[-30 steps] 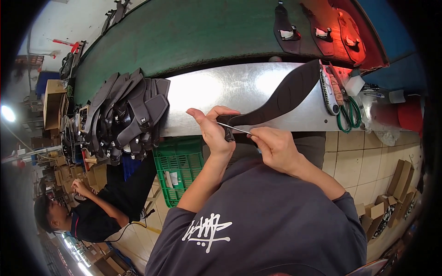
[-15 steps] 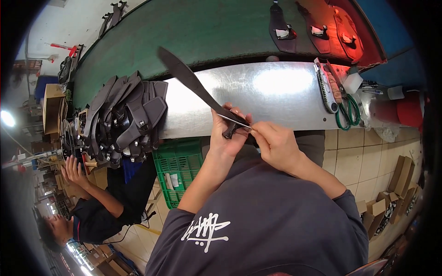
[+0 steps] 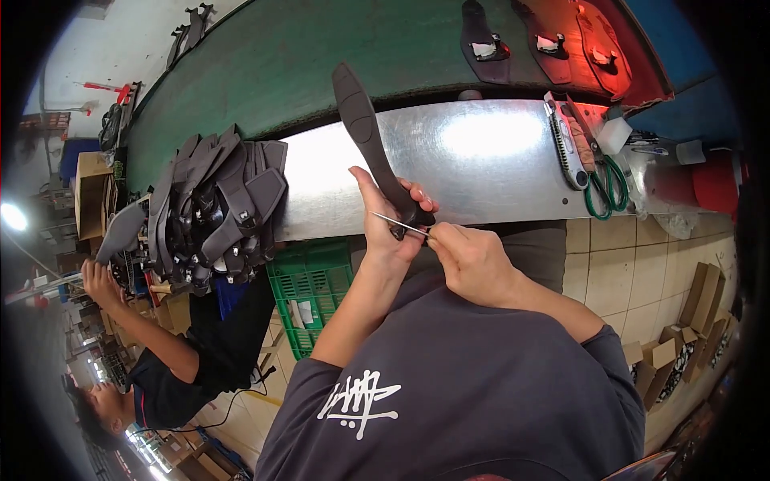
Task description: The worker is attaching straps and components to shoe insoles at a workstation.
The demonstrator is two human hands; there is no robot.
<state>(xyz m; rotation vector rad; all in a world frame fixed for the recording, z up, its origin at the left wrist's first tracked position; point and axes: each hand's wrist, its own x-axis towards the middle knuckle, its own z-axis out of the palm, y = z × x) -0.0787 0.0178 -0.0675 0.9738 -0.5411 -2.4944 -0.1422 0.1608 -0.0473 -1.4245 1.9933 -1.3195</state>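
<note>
1. Workpiece: a dark grey, elongated, sole-shaped piece [image 3: 358,120] stands above the near edge of the bench, broad end pointing away from the wearer and slightly left, narrow end down in the left hand [image 3: 387,232].
2. Left hand: the palm faces the wearer; the fingers curl behind the narrow end and grip it, fingertips showing on its right side. The thumb points up and away, apart from the fingers. The forearm rises from the lower edge, inclined to the right.
3. Right hand [image 3: 473,255]: thumb and index finger are clamped on a thin, straight metal rod [image 3: 388,219]; the other fingers are folded. The back of the hand faces up, and the forearm slopes up and leftward.
4. Rod: crosses the narrow end at a slant, its free end over the left palm. Contact with the workpiece cannot be confirmed.
5. Bench: a shiny steel tabletop [image 3: 481,172] carries a heap of dark grey, strap-shaped pieces [image 3: 220,200] at left and green-handled scissors [image 3: 616,192] at right.
6. Beyond: a flat green surface [image 3: 281,64] adjoins the bench's far side.
7. Below: a green plastic crate [image 3: 309,280] is beside the left forearm.
</note>
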